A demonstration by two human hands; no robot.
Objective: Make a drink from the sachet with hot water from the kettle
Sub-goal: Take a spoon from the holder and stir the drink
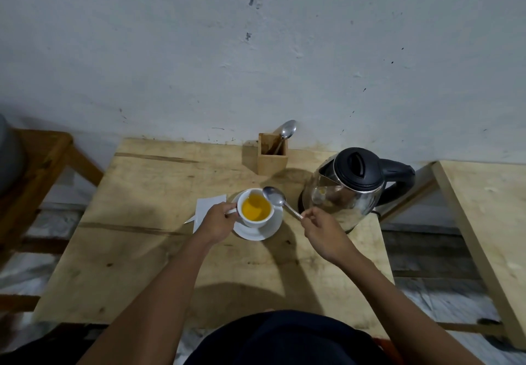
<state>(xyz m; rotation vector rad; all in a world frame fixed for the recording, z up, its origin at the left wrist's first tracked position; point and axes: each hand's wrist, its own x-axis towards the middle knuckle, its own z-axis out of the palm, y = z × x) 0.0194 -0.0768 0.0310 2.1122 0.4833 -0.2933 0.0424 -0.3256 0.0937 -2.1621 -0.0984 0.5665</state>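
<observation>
A white cup point(257, 221) holding orange-yellow liquid stands on a white saucer point(269, 229) in the middle of the wooden table point(142, 251). My left hand point(217, 219) grips the cup's handle. My right hand point(320, 226) pinches the handle of a metal spoon point(274, 196), whose bowl hovers just above the cup's right rim, out of the liquid. A steel kettle point(350, 191) with a black lid and handle stands to the right of the cup. A white opened sachet point(206, 208) lies flat to the left of the saucer, partly under my left hand.
A wooden holder point(269, 158) with a second spoon point(287, 131) stands at the back against the wall. Another wooden table point(489, 222) is at the right, and a wooden frame point(42, 165) at the left. The table's front edge is near my body.
</observation>
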